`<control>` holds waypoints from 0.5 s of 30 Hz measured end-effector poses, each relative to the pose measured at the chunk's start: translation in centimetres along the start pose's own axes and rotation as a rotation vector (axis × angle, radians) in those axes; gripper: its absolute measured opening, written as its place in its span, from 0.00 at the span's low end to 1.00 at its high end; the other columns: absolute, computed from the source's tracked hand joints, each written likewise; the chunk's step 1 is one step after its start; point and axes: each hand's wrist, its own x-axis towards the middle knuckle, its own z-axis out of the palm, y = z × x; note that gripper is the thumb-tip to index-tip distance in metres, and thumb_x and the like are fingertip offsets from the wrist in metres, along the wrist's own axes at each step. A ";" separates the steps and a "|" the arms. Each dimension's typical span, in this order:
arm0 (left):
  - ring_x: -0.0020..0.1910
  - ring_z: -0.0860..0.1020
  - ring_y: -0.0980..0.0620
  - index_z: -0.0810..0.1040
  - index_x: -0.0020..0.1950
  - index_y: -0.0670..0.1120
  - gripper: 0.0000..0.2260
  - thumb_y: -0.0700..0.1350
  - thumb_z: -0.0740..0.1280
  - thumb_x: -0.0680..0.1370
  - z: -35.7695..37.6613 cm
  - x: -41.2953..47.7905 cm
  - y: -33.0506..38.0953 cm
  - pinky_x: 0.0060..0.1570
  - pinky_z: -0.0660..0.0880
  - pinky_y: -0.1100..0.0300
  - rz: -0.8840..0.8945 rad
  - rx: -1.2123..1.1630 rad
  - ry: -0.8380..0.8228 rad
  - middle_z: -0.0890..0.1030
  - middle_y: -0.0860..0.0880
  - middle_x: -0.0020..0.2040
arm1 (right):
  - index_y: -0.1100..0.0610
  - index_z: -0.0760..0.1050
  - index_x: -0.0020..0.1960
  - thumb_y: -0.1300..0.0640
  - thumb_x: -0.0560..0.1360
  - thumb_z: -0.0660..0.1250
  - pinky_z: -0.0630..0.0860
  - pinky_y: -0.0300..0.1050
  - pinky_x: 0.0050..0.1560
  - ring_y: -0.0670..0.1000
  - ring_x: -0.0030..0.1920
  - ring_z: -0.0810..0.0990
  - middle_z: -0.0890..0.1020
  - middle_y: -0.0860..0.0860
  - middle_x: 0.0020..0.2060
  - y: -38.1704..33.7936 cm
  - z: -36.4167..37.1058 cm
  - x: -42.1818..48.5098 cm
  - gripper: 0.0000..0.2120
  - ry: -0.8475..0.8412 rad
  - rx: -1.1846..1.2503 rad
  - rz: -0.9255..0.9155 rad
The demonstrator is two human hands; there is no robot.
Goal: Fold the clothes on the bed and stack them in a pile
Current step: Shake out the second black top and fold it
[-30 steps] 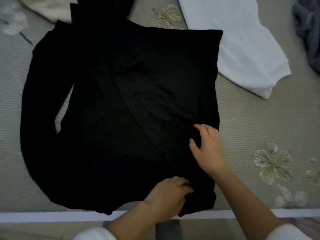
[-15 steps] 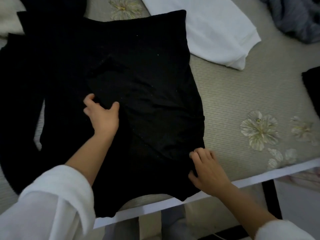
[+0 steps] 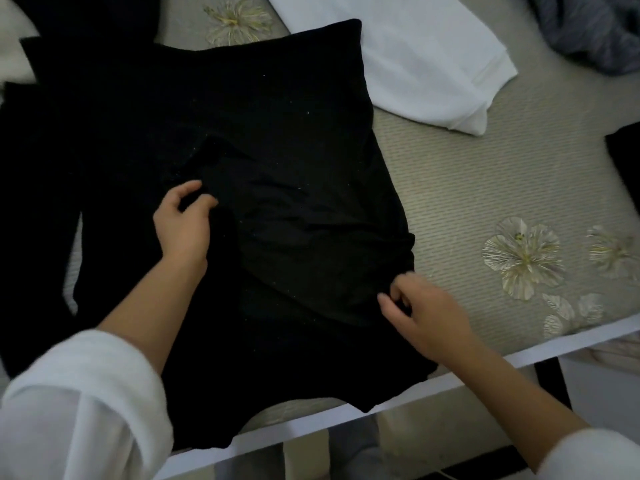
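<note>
The black top (image 3: pixel 284 140) lies spread flat on the bed (image 3: pixel 485 188). Its long axis runs from the near edge of the bed away from the person, leaning a little to the right. The near end hangs slightly over the white bed edge (image 3: pixel 519 358), and the far right corner points towards the white garment (image 3: pixel 415 64). One long sleeve lies along the left side. Which end is the neck cannot be told in the dark cloth.

The left hand (image 3: pixel 183 226) rests near the middle of the top, its grip closed on a raised fold of the black fabric between thumb and curled fingers. The right hand (image 3: pixel 426 317) is at the top's right edge, close to the near end, its grip likewise pinching a bunch of the cloth, which wrinkles there. Both forearms come out of white sleeves (image 3: pixel 79 410).

The bed's cover is a grey-beige ribbed weave with pale embroidered flowers (image 3: pixel 523 258). A grey-blue knit piece (image 3: pixel 588 32) lies at the far right, another black item (image 3: pixel 623 161) at the right border, and something cream-coloured (image 3: pixel 14 53) at the far left. Below the bed edge show a dark leg (image 3: pixel 550 379) and a pale floor.
</note>
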 end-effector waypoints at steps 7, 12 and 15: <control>0.60 0.70 0.62 0.73 0.67 0.59 0.28 0.35 0.70 0.72 -2.2 3.8 0.8 0.48 0.70 0.77 0.229 0.113 -0.076 0.69 0.53 0.70 | 0.49 0.45 0.77 0.32 0.71 0.62 0.52 0.59 0.73 0.57 0.75 0.46 0.47 0.51 0.76 -3.0 3.0 5.8 0.45 -0.317 -0.326 0.126; 0.74 0.55 0.48 0.63 0.73 0.60 0.34 0.36 0.70 0.73 -4.4 5.1 -0.2 0.64 0.55 0.59 0.337 0.630 -0.200 0.56 0.52 0.77 | 0.50 0.41 0.77 0.36 0.71 0.64 0.49 0.58 0.74 0.56 0.76 0.43 0.44 0.52 0.77 -4.2 3.4 5.6 0.46 -0.294 -0.371 0.207; 0.74 0.53 0.49 0.60 0.75 0.59 0.34 0.38 0.69 0.74 -5.0 4.9 0.6 0.61 0.55 0.60 0.360 0.618 -0.201 0.54 0.54 0.77 | 0.51 0.41 0.77 0.43 0.72 0.66 0.45 0.57 0.74 0.54 0.76 0.39 0.43 0.52 0.77 -6.2 4.2 6.1 0.45 -0.222 -0.377 0.092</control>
